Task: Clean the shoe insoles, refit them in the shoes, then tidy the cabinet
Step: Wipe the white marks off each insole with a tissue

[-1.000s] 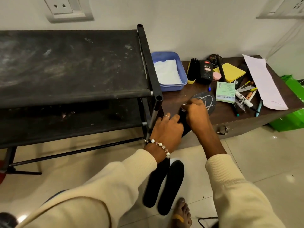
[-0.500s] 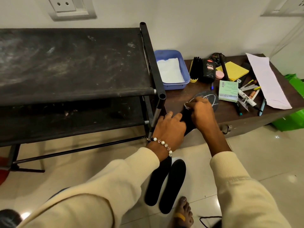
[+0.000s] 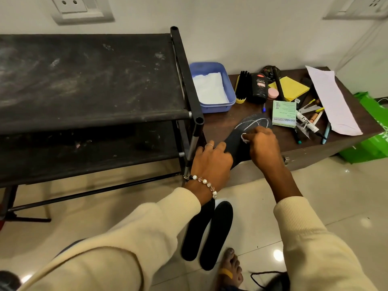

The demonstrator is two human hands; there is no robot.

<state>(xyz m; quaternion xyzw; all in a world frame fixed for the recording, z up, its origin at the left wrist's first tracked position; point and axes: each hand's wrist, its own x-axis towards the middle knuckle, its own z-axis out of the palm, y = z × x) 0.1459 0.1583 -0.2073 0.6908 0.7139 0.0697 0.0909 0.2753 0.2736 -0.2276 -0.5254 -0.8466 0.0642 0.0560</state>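
Observation:
A black insole with whitish streaks lies on the low brown cabinet, its heel end hanging over the front edge. My left hand holds that heel end down, fingers curled over it. My right hand pinches a small white wipe against the middle of the insole. Two more black insoles lie side by side on the tiled floor below my left wrist.
A dusty black shoe rack stands at the left. The cabinet holds a blue tub with white tissue, a shoe brush, a black polish bottle, yellow notes, a green box, pens, white paper. A green bag stands at the right.
My right hand has slid the wipe along the insole away from me, toward its toe end. My left hand stays on the heel end. The view has shifted slightly.

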